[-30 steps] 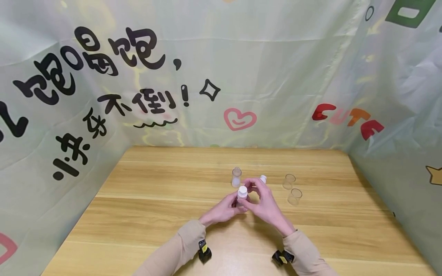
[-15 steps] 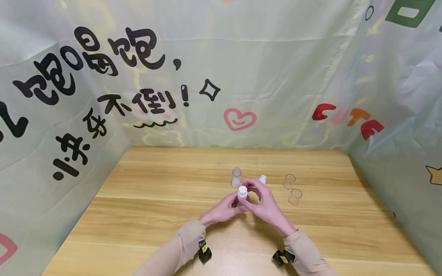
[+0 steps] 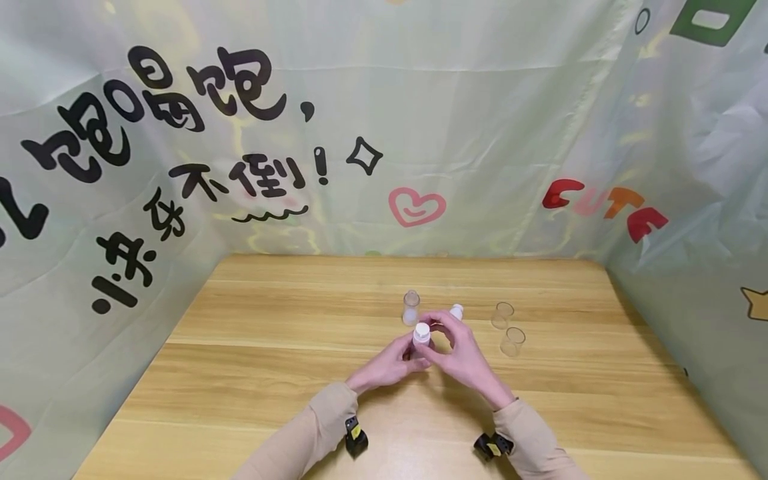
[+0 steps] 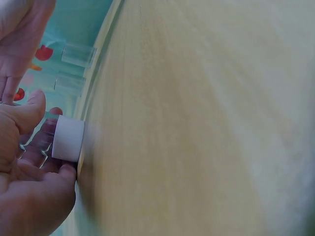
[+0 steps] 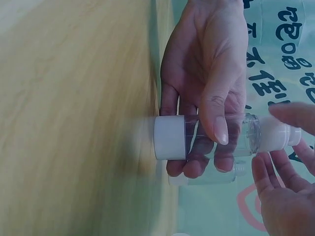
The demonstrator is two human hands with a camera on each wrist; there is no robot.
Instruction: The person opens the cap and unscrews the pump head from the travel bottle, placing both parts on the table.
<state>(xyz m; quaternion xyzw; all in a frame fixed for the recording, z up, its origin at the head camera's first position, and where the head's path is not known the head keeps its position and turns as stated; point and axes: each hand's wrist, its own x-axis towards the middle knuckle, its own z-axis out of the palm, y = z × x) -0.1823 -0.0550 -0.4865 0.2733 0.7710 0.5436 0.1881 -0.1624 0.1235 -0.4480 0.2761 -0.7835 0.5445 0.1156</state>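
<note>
A clear bottle with a white base (image 5: pixel 170 137) and a white pump top (image 3: pixel 422 331) stands upright between my hands, near the middle of the table. My left hand (image 3: pixel 393 362) grips its clear body, thumb on one side and fingers wrapped behind, as the right wrist view shows. At the top, my right hand (image 3: pixel 459 353) has its thumb and fingers around the white pump (image 5: pixel 273 133). Most of the bottle's body is hidden by the hands in the head view. Its white base (image 4: pixel 68 138) shows close to the tabletop in the left wrist view.
Behind the hands stands a similar bottle (image 3: pixel 411 312) under a clear cover. Another white pump top (image 3: pixel 457 311) peeks out behind my right hand. To the right are two clear cylindrical caps, one farther back (image 3: pixel 503 317) and one nearer (image 3: pixel 513 343). Printed cloth (image 3: pixel 480 133) surrounds the wooden table (image 3: pixel 270 320).
</note>
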